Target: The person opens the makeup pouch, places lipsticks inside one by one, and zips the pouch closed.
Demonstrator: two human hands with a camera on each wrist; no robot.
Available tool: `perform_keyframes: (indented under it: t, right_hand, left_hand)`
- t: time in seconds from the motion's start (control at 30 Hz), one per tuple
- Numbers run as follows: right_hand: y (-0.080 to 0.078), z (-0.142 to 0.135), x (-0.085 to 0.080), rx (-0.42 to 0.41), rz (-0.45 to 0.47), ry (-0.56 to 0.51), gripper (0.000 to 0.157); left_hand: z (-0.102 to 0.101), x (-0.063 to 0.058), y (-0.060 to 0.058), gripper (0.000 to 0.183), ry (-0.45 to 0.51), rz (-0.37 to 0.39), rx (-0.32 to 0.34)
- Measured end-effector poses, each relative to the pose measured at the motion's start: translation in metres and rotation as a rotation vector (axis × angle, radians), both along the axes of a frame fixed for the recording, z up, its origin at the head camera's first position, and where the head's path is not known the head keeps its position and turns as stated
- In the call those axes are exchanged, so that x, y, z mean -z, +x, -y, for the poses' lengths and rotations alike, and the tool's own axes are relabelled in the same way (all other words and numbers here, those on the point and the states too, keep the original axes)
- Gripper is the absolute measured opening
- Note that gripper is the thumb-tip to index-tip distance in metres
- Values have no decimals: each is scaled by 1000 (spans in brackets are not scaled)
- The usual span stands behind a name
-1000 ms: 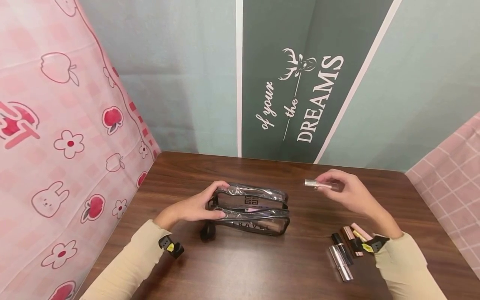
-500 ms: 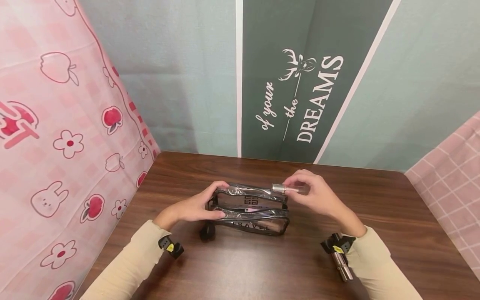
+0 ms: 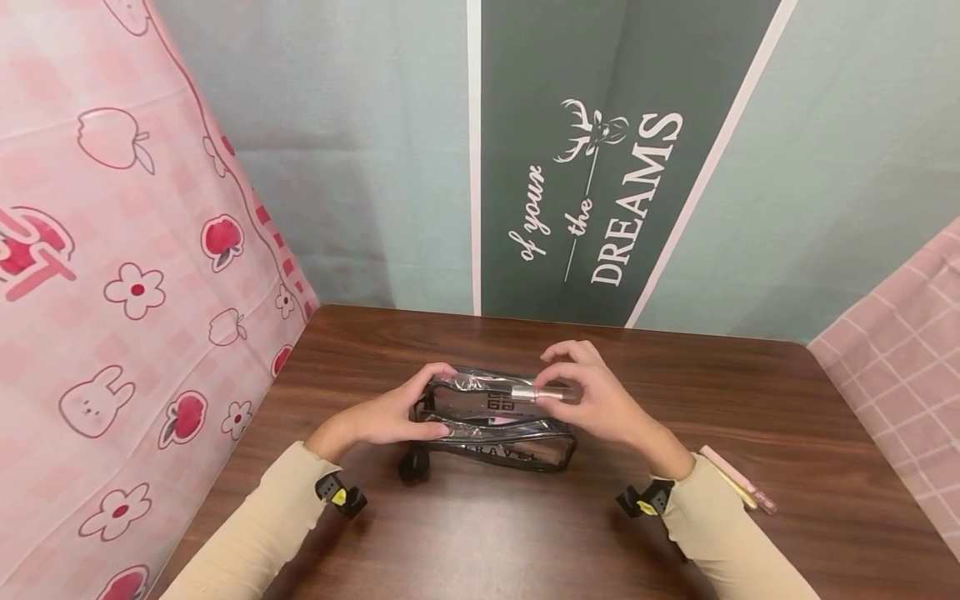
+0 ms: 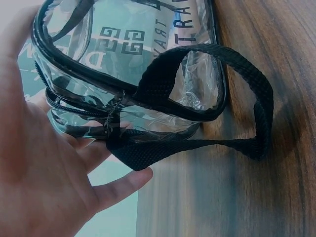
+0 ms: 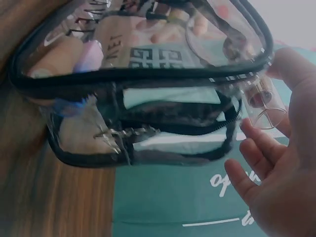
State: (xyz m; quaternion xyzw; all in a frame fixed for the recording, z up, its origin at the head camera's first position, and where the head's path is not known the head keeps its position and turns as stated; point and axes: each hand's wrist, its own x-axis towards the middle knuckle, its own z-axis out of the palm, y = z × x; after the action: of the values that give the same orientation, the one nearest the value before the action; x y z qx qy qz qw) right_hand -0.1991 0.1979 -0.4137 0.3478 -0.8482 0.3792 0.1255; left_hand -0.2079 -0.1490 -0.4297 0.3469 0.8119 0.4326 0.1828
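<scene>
A clear pouch [image 3: 510, 451] with black trim lies on the brown table, its zip top gaping. My left hand [image 3: 393, 410] grips its left end, thumb on the near edge and fingers on the far edge. In the left wrist view, a black strap [image 4: 264, 108] loops out from that end. My right hand [image 3: 600, 402] pinches a lip gloss tube [image 3: 527, 392], silver at one end and clear at the other, over the pouch's right half. In the right wrist view, the tube's clear end [image 5: 266, 106] overlaps the pouch edge, and a tan cylinder [image 5: 61, 57] shows inside the pouch.
Slim pink and yellow cosmetic tubes [image 3: 738, 482] lie on the table [image 3: 480, 542] beside my right sleeve. A green fabric backdrop [image 3: 360, 167] stands behind the table, with pink patterned cloth [image 3: 172, 350] along the left.
My right hand has carried the lip gloss tube leftward from the right of the pouch to over it. My right forearm now covers several cosmetics. The left hand stays on the pouch.
</scene>
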Motion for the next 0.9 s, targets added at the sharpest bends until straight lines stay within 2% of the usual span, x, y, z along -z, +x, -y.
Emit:
perform_keyframes:
  t: [0.27,0.5,0.9]
  right_hand:
    - [2,14,4,-18,28,1,20]
    - [5,22,8,-2,86,23,19]
    - [7,24,8,-25,96,45,17]
  left_hand:
    - [0,0,1,74,0,-12,2]
    - [0,0,2,74,-9,-9,-2]
    - [-1,1,2,74,-5,-18,-3]
